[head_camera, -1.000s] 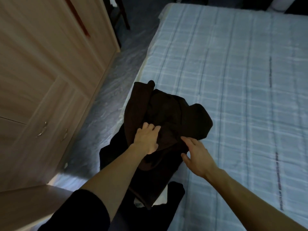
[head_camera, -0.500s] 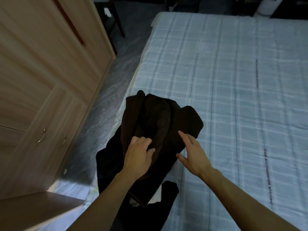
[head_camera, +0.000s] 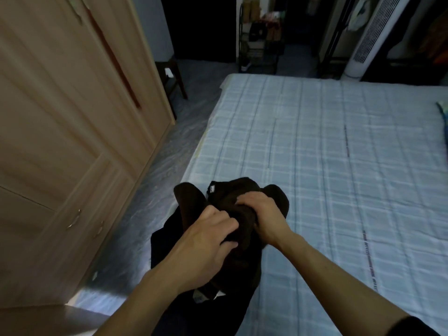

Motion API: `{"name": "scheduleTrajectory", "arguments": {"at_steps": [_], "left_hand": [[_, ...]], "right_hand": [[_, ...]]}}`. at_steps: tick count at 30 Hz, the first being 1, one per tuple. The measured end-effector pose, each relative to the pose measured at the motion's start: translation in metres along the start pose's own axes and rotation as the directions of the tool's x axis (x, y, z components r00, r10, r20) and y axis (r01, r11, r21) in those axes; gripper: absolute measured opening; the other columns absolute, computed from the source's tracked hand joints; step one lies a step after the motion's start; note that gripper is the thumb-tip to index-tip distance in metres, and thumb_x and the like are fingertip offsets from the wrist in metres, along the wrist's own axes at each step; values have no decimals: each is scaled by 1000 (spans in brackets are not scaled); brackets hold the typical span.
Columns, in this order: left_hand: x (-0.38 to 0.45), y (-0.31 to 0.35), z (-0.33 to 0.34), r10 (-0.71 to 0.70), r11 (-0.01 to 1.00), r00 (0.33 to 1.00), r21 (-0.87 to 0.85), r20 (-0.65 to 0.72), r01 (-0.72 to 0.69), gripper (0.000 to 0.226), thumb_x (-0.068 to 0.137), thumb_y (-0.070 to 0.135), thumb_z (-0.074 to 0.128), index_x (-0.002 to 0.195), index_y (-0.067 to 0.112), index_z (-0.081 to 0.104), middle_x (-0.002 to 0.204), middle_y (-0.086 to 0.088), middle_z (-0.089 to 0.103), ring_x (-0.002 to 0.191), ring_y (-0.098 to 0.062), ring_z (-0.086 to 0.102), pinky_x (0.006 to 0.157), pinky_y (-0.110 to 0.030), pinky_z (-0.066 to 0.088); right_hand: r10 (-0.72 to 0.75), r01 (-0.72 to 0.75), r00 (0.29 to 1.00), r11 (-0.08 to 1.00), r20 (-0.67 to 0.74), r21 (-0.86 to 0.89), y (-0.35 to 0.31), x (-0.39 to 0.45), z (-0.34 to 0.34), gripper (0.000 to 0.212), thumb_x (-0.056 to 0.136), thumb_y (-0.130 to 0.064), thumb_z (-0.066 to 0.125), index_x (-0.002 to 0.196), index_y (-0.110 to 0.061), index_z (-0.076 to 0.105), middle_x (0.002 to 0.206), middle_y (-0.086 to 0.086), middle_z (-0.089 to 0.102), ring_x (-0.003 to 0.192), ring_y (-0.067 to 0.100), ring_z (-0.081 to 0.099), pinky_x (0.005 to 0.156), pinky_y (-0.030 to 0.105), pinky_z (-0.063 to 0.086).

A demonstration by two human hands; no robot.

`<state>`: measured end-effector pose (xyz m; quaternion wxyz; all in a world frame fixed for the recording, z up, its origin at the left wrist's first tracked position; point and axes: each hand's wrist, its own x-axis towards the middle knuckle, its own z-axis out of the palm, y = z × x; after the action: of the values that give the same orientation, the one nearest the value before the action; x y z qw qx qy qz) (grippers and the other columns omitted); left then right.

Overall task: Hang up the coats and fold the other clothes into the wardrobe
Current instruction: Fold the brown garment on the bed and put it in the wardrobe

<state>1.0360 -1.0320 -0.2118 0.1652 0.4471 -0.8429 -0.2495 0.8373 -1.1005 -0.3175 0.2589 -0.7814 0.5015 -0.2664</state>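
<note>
left hand (head_camera: 208, 241): fingers curled, dark brown garment (head_camera: 232, 197) gripped | right hand (head_camera: 264, 214): closed round same bunched garment | garment: held at near edge of bed (head_camera: 339, 166), beside wardrobe (head_camera: 60, 141)

My fingers (head_camera: 228, 229) sink into the dark garment (head_camera: 242, 197), their tips hidden in its folds. The black clothes (head_camera: 213, 311) beneath run under my forearms and off the bottom edge. The wardrobe (head_camera: 60, 141) is cut off left. The far shelf (head_camera: 259, 37) is too dim to read.
</note>
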Motion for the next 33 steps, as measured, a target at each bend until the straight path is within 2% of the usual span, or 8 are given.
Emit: {"name": "scheduleTrajectory", "arguments": {"at_steps": [3,8,15,18,21,26,29,33], "left_hand": [[-24,4,6,-59,998,998,28,-10,60,20,94,33,61,85,28,44,82,21,40,87,-1,38,74,-14,32],[-52,0,13,-210,975,971,-45,115,216,35,86,68,52,86,33,57,79,19,62,77,2,59,66,-22,50],[-10,-24,22,-305,947,952,-115,-21,301,14,93,31,65,106,28,65,99,13,67,90,-2,61,86,-36,54],[24,-22,40,-188,981,980,55,63,185,51,90,20,64,137,31,49,134,5,54,121,-16,47,103,-38,44],[52,-11,63,-30,963,967,266,252,-39,74,87,13,63,150,36,33,155,3,33,139,-23,28,112,-45,34],[64,5,104,172,966,825,71,538,-248,46,88,20,70,132,28,59,148,6,47,136,-17,36,113,-46,33],[55,18,122,236,958,819,18,523,-288,21,89,17,67,110,19,68,119,2,64,117,-18,54,101,-44,43],[48,26,117,232,968,939,33,253,-248,19,89,13,60,106,14,67,110,-3,66,106,-23,59,95,-39,44]], "right_hand": [[62,-58,997,995,-45,81,-15,-15,-7,42,79,7,64,112,-17,72,111,-1,70,107,17,64,95,38,51],[-18,21,996,999,-84,40,-35,-59,-28,34,80,1,68,102,-24,74,103,-9,71,100,8,65,90,35,54],[-177,174,979,984,-106,-39,-65,-111,-68,20,84,-1,67,95,-16,75,100,-6,71,98,5,64,86,27,55],[-237,230,969,969,-65,-91,-75,-135,-82,22,89,-8,55,97,-11,75,103,-3,73,102,10,66,90,27,54],[-264,260,964,955,-11,-144,-82,-159,-88,30,79,12,66,101,-7,75,107,2,72,105,16,67,90,30,55],[-250,237,967,952,-46,-195,-88,-195,-96,25,86,4,60,104,-8,73,110,3,71,104,15,67,87,28,55],[-200,179,977,958,-76,-223,-87,-213,-100,30,80,11,68,103,-7,74,109,2,72,102,15,68,84,29,56],[-62,64,998,978,16,-200,-84,-226,-104,32,83,2,68,109,-15,74,114,-4,69,108,10,63,91,27,52]]}}
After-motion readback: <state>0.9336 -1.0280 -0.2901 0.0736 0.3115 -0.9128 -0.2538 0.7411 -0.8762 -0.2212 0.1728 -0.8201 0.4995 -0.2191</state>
